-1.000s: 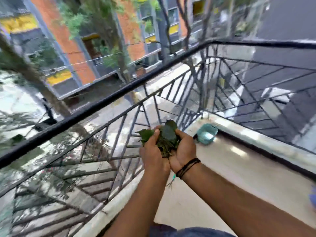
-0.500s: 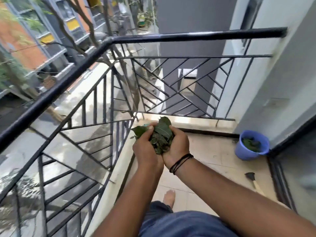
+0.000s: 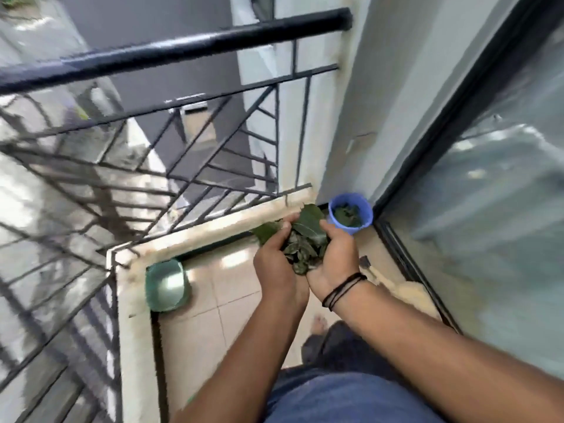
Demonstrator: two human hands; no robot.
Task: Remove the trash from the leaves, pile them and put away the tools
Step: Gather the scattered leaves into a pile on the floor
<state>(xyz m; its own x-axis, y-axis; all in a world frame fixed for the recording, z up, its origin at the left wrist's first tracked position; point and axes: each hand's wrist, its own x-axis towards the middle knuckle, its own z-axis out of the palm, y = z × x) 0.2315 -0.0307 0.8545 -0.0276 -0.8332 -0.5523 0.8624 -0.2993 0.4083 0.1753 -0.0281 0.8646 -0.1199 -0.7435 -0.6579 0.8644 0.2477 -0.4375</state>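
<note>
A bundle of green leaves (image 3: 303,239) sits cupped between both my hands above the tiled balcony floor. My left hand (image 3: 274,264) curls round its left side and my right hand (image 3: 335,261), with black cords at the wrist, curls round its right side. Just beyond my right hand a blue bucket (image 3: 351,213) stands in the corner by the wall, with dark leaves inside it. A tool with a pale handle (image 3: 375,271) lies on the floor behind my right wrist, partly hidden.
A green dustpan-like container (image 3: 166,285) leans in the left corner under the pale ledge (image 3: 213,227). Black metal railing (image 3: 171,53) runs along the front and left. A glass sliding door (image 3: 488,209) closes the right side. My foot (image 3: 319,323) stands on the tiles.
The view has swung right and down towards the balcony corner. My hands still hold the leaves and now sit close to the blue bucket.
</note>
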